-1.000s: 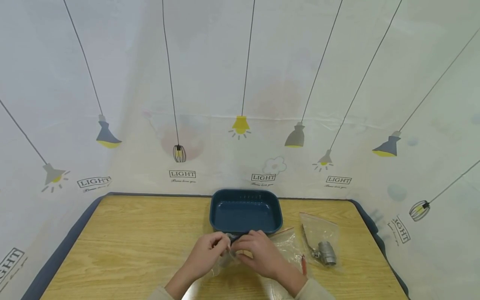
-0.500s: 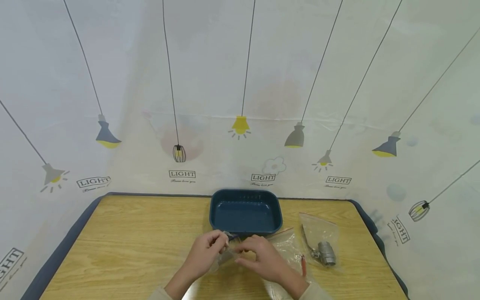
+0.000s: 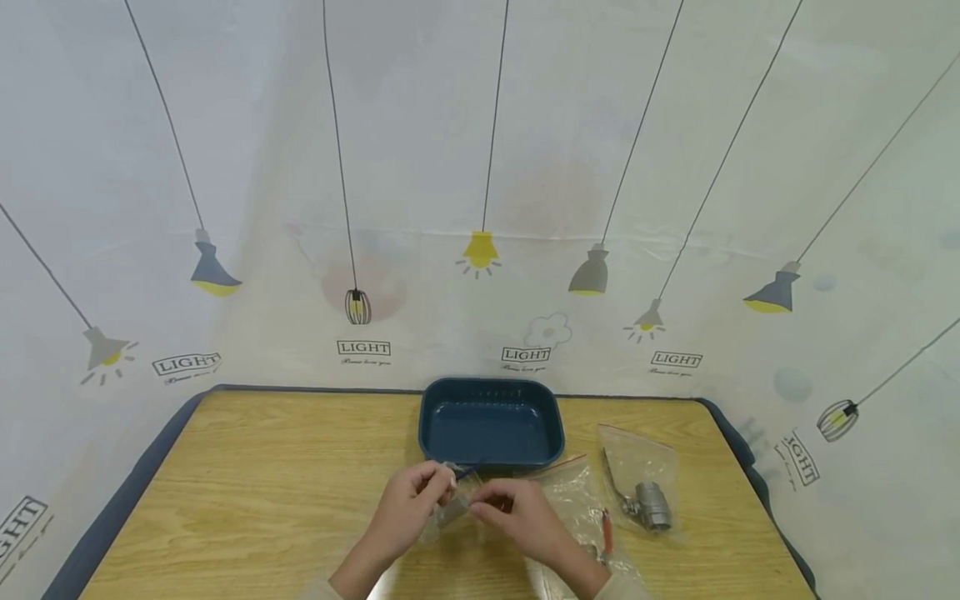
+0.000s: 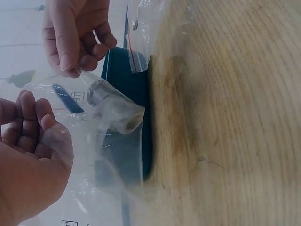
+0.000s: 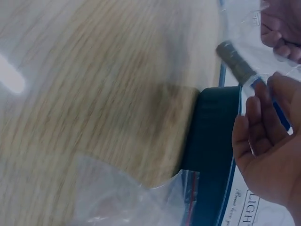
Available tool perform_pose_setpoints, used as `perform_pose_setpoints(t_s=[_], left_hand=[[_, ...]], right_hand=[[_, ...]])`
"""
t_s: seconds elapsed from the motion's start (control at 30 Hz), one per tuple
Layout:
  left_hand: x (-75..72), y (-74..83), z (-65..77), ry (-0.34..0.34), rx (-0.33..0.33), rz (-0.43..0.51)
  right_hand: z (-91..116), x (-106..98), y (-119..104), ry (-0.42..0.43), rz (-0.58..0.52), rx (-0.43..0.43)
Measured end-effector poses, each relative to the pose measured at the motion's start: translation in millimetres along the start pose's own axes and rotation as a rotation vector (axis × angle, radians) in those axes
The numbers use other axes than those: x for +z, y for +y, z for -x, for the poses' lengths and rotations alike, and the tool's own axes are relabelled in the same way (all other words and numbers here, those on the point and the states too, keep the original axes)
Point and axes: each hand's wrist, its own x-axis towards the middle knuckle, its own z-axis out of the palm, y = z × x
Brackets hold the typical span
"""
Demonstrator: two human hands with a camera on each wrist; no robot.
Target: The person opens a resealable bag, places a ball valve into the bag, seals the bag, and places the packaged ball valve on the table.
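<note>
Between both hands, a clear zip bag (image 4: 101, 141) hangs close in front of the blue tray (image 3: 491, 425). Inside it is a metal valve (image 4: 115, 108) with a blue lever handle (image 4: 68, 98). My left hand (image 3: 408, 504) grips the bag at its upper left, fingers curled round the plastic. Across from it, my right hand (image 3: 517, 512) pinches the other side of the bag between thumb and fingertips. From the right wrist view, the valve's cylindrical body points away past the right fingertips, and the blue handle is partly hidden behind the fingers.
Right of the tray lies a clear bag (image 3: 573, 483), partly under my right forearm, with a red handle (image 3: 607, 529) showing. Farther right, another clear bag (image 3: 637, 450) holds a grey metal valve (image 3: 654, 506). The wooden table (image 3: 285, 467) meets a printed curtain (image 3: 420, 183) behind.
My right hand has drawn away from the left, slightly right and toward me, and its fingers have come together at the bag. More of the blue handle shows. The left hand has barely moved.
</note>
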Motion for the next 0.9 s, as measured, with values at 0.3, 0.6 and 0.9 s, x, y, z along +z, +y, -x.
perform_pose_setpoints(t_s=[0.3, 0.6, 0.9], left_hand=[[-1.2, -9.6, 0.3, 0.080, -0.093, 0.018], [-2.4, -11.8, 1.2, 0.072, -0.111, 0.047], [-14.2, -23.9, 2.2, 0.190, -0.069, -0.051]], right_hand=[[-4.0, -3.0, -8.3, 0.086, 0.174, -0.066], [-1.7, -6.3, -13.7, 0.131, 0.255, -0.174], [-2.1, -14.2, -18.2, 0.145, 0.311, -0.339]])
